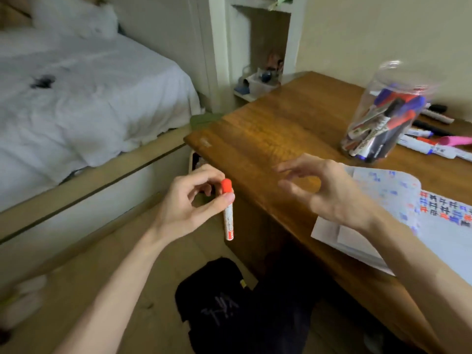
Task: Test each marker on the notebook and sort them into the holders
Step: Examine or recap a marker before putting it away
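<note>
Since its red cap is still on, the red marker (228,215) is judged not yet tested. It is pinched near the cap in the grip of the left hand (184,205) and hangs cap up, just beside the worktop (255,139) edge. The right hand (329,192) holds nothing; its grip is wide, probably prepared for the cap. The notebook (398,190) is cut off at the right. Only one holder, a clear jar (383,111), is seen, and the loose markers (421,146) behind it are blurred.

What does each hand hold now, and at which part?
Left hand pinches the red marker just below its cap; right hand holds nothing.
</note>
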Action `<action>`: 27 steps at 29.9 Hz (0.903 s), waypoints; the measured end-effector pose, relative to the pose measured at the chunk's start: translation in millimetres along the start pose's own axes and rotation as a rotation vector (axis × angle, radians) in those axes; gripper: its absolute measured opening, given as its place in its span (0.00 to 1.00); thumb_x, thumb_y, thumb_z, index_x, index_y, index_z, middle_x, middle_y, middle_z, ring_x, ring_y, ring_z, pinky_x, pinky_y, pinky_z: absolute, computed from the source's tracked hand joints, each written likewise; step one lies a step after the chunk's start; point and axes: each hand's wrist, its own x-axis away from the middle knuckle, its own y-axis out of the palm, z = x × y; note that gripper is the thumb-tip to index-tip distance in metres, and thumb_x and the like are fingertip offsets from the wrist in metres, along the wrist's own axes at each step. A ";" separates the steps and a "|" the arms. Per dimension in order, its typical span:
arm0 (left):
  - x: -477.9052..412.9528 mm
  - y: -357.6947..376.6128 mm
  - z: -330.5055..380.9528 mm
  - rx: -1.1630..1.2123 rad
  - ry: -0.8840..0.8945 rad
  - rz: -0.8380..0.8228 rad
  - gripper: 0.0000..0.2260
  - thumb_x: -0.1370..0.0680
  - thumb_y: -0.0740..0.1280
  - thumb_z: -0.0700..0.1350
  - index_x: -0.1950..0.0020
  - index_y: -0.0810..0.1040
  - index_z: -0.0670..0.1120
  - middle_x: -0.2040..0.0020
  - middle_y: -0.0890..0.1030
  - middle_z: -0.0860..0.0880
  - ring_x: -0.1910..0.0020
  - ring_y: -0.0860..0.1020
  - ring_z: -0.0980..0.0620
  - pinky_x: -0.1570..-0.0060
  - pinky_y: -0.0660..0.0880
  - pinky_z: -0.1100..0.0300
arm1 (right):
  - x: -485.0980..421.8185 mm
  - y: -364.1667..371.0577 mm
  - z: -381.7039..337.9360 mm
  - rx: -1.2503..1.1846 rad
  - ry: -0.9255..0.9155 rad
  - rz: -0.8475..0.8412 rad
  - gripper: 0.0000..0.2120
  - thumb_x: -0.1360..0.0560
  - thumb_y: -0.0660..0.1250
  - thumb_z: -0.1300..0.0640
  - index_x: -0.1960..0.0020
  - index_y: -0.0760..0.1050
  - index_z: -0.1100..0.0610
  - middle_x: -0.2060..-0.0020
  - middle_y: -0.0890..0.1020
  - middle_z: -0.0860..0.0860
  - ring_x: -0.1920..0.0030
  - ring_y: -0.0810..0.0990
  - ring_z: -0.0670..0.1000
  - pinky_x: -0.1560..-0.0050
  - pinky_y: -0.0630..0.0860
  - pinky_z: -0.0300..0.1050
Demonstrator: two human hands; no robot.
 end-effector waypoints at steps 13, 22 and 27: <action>-7.0 15.8 10.8 0.059 -0.033 -0.048 0.05 0.21 0.68 0.43 0.49 0.83 0.45 0.47 0.81 0.51 0.49 0.80 0.50 0.48 0.75 0.55 | 1.9 6.9 -2.3 -0.004 0.037 0.003 0.11 0.20 0.73 0.55 0.38 0.84 0.51 0.45 0.86 0.45 0.47 0.85 0.42 0.41 0.80 0.50; -76.0 116.3 53.8 0.077 0.103 -0.219 0.07 0.22 0.68 0.50 0.49 0.82 0.49 0.51 0.83 0.53 0.46 0.81 0.47 0.47 0.80 0.59 | 69.4 -73.4 36.0 0.069 0.313 0.210 0.10 0.18 0.71 0.54 0.38 0.84 0.48 0.43 0.85 0.41 0.46 0.83 0.39 0.42 0.81 0.42; -105.9 186.7 79.8 0.152 0.116 -0.374 0.08 0.23 0.69 0.53 0.48 0.82 0.52 0.49 0.84 0.59 0.43 0.81 0.54 0.48 0.77 0.67 | 121.6 -113.3 66.6 0.118 0.431 0.356 0.10 0.20 0.73 0.57 0.41 0.85 0.49 0.46 0.86 0.42 0.49 0.85 0.40 0.45 0.83 0.46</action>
